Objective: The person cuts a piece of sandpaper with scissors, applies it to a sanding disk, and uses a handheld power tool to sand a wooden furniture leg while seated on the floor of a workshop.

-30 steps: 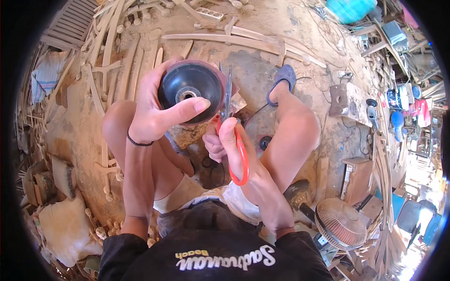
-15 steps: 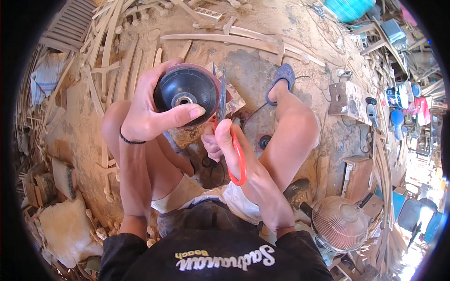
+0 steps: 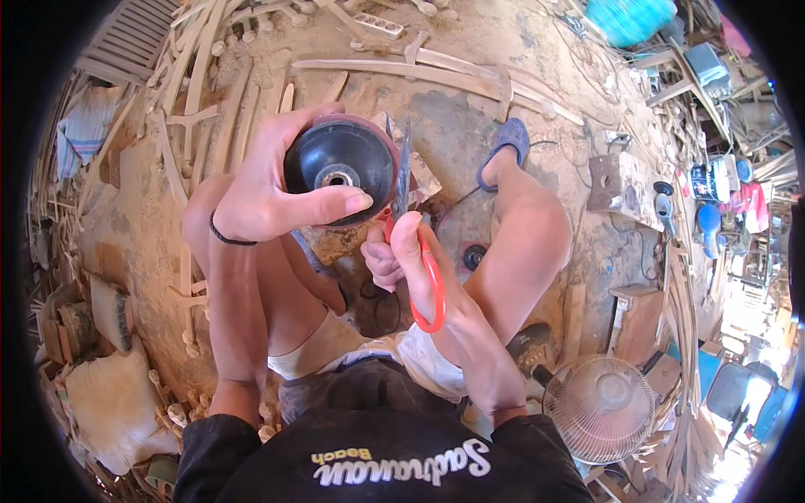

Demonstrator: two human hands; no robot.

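Observation:
My left hand [image 3: 260,189] is wrapped around a round black sanding pad [image 3: 340,159], its thumb lying across the front beside the metal centre hole. A thin reddish-brown sanding disc [image 3: 392,159] shows as a rim around the pad. In my right hand [image 3: 394,256] is a pair of scissors [image 3: 432,293] with red handles, the fingers curled through and around them. Its blades point away from me and stand slightly apart at the right edge of the disc. Whether they touch the disc I cannot tell.
Wooden sword shapes [image 3: 402,71] lie on the dusty floor ahead, with more wooden pieces at the left. Under my hands sits a rough block [image 3: 331,243]. A fan [image 3: 599,408] stands at the lower right. A worn wooden block [image 3: 625,189] and cables lie to the right.
My left hand and the sanding pad have shifted slightly to the right, along with the scissors. Both grips look the same, and the blades remain parted.

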